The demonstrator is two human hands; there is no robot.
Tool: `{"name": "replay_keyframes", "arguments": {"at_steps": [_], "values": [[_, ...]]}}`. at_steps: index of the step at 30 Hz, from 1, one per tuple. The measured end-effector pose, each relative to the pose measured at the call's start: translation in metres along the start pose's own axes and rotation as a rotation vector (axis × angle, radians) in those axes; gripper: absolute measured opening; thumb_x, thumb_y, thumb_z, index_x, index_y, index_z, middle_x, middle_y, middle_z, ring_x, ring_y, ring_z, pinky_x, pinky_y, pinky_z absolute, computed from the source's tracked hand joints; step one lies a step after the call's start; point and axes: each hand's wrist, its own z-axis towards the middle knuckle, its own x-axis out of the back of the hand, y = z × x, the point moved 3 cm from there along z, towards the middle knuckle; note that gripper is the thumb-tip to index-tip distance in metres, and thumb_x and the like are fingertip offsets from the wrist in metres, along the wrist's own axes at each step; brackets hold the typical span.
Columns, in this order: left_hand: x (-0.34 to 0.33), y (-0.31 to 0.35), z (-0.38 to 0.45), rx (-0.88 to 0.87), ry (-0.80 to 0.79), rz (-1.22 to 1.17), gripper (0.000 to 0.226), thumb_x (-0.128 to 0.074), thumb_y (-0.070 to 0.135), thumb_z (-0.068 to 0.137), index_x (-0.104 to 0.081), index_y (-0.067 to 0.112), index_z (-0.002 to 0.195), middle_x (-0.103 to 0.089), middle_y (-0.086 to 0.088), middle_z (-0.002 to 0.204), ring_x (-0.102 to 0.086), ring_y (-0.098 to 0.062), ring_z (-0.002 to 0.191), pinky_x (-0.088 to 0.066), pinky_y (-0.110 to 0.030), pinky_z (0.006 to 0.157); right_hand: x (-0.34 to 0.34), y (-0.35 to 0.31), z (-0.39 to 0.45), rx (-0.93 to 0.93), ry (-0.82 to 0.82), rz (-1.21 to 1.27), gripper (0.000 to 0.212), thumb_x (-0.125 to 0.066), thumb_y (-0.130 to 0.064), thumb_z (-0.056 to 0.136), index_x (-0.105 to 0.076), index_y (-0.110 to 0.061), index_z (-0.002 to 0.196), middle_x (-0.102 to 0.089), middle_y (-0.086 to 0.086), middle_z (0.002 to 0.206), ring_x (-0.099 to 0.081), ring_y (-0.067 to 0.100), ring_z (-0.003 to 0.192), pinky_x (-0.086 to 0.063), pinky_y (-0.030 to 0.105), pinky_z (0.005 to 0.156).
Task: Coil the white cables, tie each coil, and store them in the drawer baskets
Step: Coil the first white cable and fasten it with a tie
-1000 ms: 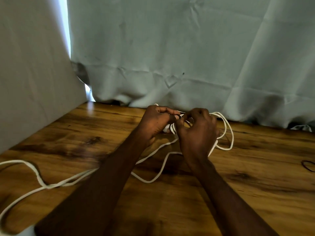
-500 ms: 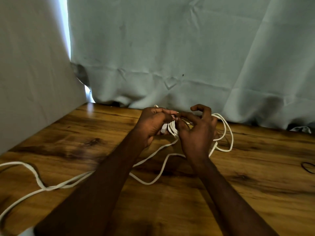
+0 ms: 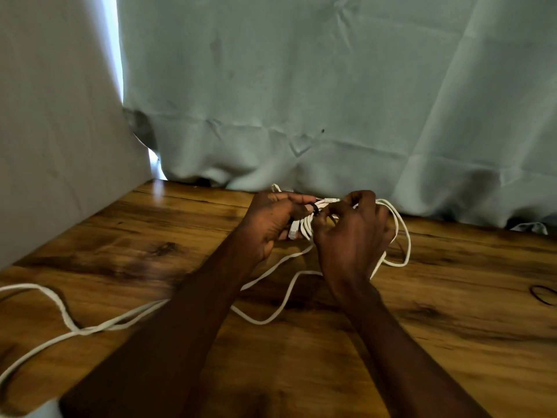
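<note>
A wooden table (image 3: 422, 342) with dark grain and knots fills the lower part of the view. Behind its far edge hangs a pale, creased cloth (image 3: 301, 86), and a second pale sheet (image 3: 45, 116) stands along the left edge. A narrow bright gap shows between the two sheets at the far left corner.

Near the middle of the far edge, both hands meet above the table. The left hand (image 3: 271, 224) is closed around a bundle of white loops, the coil (image 3: 306, 226), and one white plug end sticks out below its fingers. The right hand (image 3: 354, 233) is also closed on the coil; its fingertips pinch at the top of the bundle, where a small dark band (image 3: 315, 208) sits against the left thumb. Whether this band already goes around the coil, I cannot tell. The larger loops of the coil hang out to the right of the right hand and lie toward the far edge.

The loose part of the white cable (image 3: 271, 319) runs from the hands toward the near left corner. Its long axis goes diagonally across the table, with a curve under the forearms and a wide bend near the left edge.

A thin dark ring (image 3: 544, 294) lies on the table at the right edge, well apart from the hands.
</note>
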Motion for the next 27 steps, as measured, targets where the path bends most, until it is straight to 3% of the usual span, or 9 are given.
{"name": "replay_keyframes", "arguments": {"at_steps": [4, 7, 9, 12, 16, 22, 24, 27], "values": [[0.0021, 0.0009, -0.0009, 0.007, -0.009, 0.005, 0.023, -0.07, 0.0, 0.09, -0.078, 0.009, 0.109, -0.079, -0.007, 0.091, -0.074, -0.013, 0.069, -0.058, -0.026, 0.057, 0.0028, -0.0005, 0.0027, 0.148, 0.046, -0.073, 0.018, -0.075, -0.03, 0.08, -0.075, -0.018, 0.092, -0.059, 0.003, 0.117, -0.055, 0.032, 0.107, -0.039, 0.047, 0.088], [0.002, 0.0011, -0.0018, 0.005, -0.022, 0.001, 0.024, -0.069, -0.001, 0.091, -0.077, 0.009, 0.111, -0.078, -0.004, 0.086, -0.072, -0.009, 0.064, -0.056, -0.023, 0.053, 0.0012, 0.0007, 0.0023, 0.152, 0.031, -0.09, 0.02, -0.074, -0.032, 0.083, -0.075, -0.018, 0.097, -0.058, 0.004, 0.119, -0.054, 0.032, 0.108, -0.04, 0.047, 0.088], [0.0013, 0.0005, -0.0012, 0.009, -0.035, -0.027, 0.026, -0.068, -0.001, 0.091, -0.076, 0.009, 0.114, -0.078, -0.005, 0.092, -0.073, -0.01, 0.068, -0.06, -0.028, 0.058, 0.0005, -0.0005, 0.0002, 0.103, 0.026, -0.094, 0.023, -0.071, -0.036, 0.086, -0.075, -0.02, 0.102, -0.057, 0.004, 0.122, -0.053, 0.031, 0.111, -0.04, 0.047, 0.089], [0.0009, 0.0002, 0.0012, 0.028, -0.045, -0.092, 0.026, -0.066, -0.002, 0.091, -0.075, 0.01, 0.113, -0.078, -0.009, 0.106, -0.074, -0.017, 0.082, -0.064, -0.038, 0.078, 0.0034, -0.002, -0.0012, 0.045, 0.066, -0.076, 0.022, -0.071, -0.041, 0.087, -0.075, -0.025, 0.101, -0.055, 0.002, 0.124, -0.051, 0.029, 0.114, -0.04, 0.048, 0.092], [0.0017, -0.0011, 0.0038, 0.054, -0.041, -0.167, 0.025, -0.064, -0.002, 0.091, -0.076, 0.014, 0.106, -0.079, -0.007, 0.101, -0.074, -0.017, 0.078, -0.062, -0.038, 0.078, 0.0048, -0.0013, 0.0, 0.024, 0.068, -0.035, 0.023, -0.069, -0.048, 0.088, -0.078, -0.028, 0.095, -0.055, -0.001, 0.126, -0.049, 0.027, 0.118, -0.04, 0.049, 0.095], [0.0005, -0.0048, 0.0037, 0.055, -0.038, -0.103, 0.028, -0.065, -0.001, 0.092, -0.077, 0.013, 0.112, -0.078, -0.007, 0.107, -0.074, -0.018, 0.084, -0.061, -0.041, 0.085, 0.0032, -0.0006, -0.0022, -0.076, 0.069, 0.107, 0.011, -0.077, -0.036, 0.081, -0.079, -0.027, 0.088, -0.057, -0.001, 0.121, -0.053, 0.029, 0.116, -0.041, 0.049, 0.095], [-0.0008, -0.0044, 0.0024, 0.051, -0.058, -0.073, 0.028, -0.065, 0.0, 0.093, -0.076, 0.012, 0.115, -0.079, -0.005, 0.104, -0.074, -0.017, 0.084, -0.062, -0.039, 0.084, 0.0037, 0.0004, -0.0025, -0.051, 0.085, 0.11, 0.009, -0.078, -0.032, 0.08, -0.078, -0.026, 0.087, -0.057, 0.0, 0.119, -0.053, 0.03, 0.113, -0.041, 0.048, 0.093], [0.0008, -0.005, 0.0019, 0.05, -0.073, -0.062, 0.024, -0.064, -0.002, 0.094, -0.077, 0.015, 0.104, -0.078, -0.002, 0.091, -0.074, -0.013, 0.075, -0.064, -0.033, 0.072, 0.0017, -0.0003, -0.0034, 0.065, 0.059, 0.055, 0.01, -0.074, -0.034, 0.083, -0.079, -0.028, 0.09, -0.057, 0.0, 0.121, -0.052, 0.031, 0.112, -0.037, 0.046, 0.09]]}}
